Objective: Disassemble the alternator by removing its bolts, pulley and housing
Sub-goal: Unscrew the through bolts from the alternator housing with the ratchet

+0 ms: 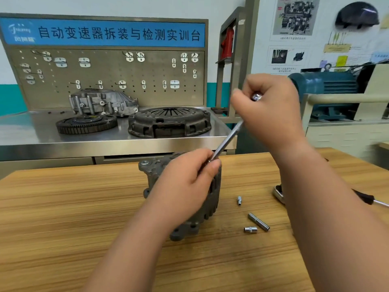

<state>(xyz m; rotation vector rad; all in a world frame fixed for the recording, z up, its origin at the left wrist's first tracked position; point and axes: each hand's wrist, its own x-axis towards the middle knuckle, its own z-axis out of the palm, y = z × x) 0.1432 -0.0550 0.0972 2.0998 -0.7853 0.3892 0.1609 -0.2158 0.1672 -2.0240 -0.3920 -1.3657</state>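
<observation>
Head view: alternator (152, 172) stands on edge at frame centre on the wooden worktop (63, 207). Left grip (185, 182) lies over its top, fingers pinching the lower end of a chrome driver (228, 138). Right grip (267, 106), above and right of centre, is curled round the driver's upper end. Three sockets (258, 221) lie to the right, apart from the alternator.

Single head-worn wide-angle view, looking forward and down from close above a light-brown wood-grain tabletop (63, 207), facing a beige metal pegboard (109, 98) on the far side.
</observation>
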